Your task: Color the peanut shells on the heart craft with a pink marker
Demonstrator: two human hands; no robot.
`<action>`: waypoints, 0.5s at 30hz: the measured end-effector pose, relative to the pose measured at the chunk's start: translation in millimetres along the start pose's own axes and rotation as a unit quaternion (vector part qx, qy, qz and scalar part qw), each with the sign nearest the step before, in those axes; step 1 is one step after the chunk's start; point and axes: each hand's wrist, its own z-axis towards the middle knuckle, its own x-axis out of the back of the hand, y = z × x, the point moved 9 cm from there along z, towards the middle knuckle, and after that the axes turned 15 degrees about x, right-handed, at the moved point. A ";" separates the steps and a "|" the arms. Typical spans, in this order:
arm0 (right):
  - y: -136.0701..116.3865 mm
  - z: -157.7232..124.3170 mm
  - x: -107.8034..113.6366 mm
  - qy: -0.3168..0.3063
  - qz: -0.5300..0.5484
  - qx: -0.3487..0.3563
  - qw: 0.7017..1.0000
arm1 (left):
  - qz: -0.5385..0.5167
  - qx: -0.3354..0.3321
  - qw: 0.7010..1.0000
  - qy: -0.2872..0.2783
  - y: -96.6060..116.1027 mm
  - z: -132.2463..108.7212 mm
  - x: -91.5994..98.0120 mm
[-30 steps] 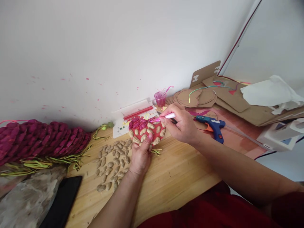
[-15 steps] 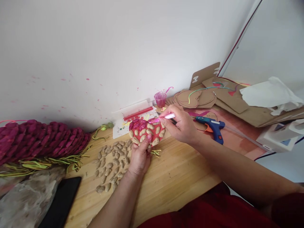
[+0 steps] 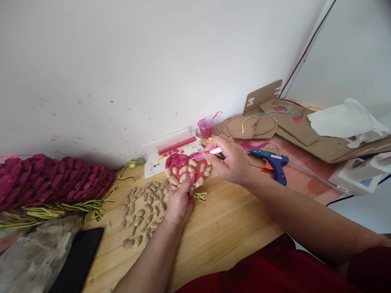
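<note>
So the red peanut-studded piece (image 3: 200, 169) is held up just above the counter (image 3: 226, 224), roughly mid-view. Its far-left part is glossy magenta, peanuts and all; the rest of the peanuts are plain tan. Left hand (image 3: 180, 199) has it pinched by the near edge, thumb on top. Right hand (image 3: 230, 160) is closed around a white-handled brush (image 3: 216, 150), pink tip right at the magenta area.

Just behind, near the wall, there's a small clear plastic cup (image 3: 205, 128) with pink liquid in it, looks like paint, and pink smears up the sides. Loose peanuts (image 3: 148, 208) are scattered left of the piece. Blue glue gun (image 3: 276, 162) and cardboard cut-outs (image 3: 240, 126) sit off to the right. Far left is a cloudy plastic bag (image 3: 36, 252), can't make out what's inside, below a row of magenta pieces (image 3: 55, 179).
</note>
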 end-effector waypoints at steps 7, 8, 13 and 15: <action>3.7 -1.2 8.6 0.038 -0.007 -0.006 0.999 | -0.005 -0.003 1.000 -0.013 1.5 -0.8 -3.4; 3.3 -0.9 7.9 0.033 -0.003 -0.004 0.999 | -0.004 -0.006 1.000 -0.017 2.0 -1.2 -4.3; -5.6 1.1 2.9 0.006 -0.021 0.036 0.999 | 0.004 -0.026 0.999 -0.025 4.1 -1.6 -6.3; -7.0 1.0 3.4 0.007 -0.037 0.040 0.998 | 0.007 -0.039 0.999 -0.026 4.4 -0.5 -6.0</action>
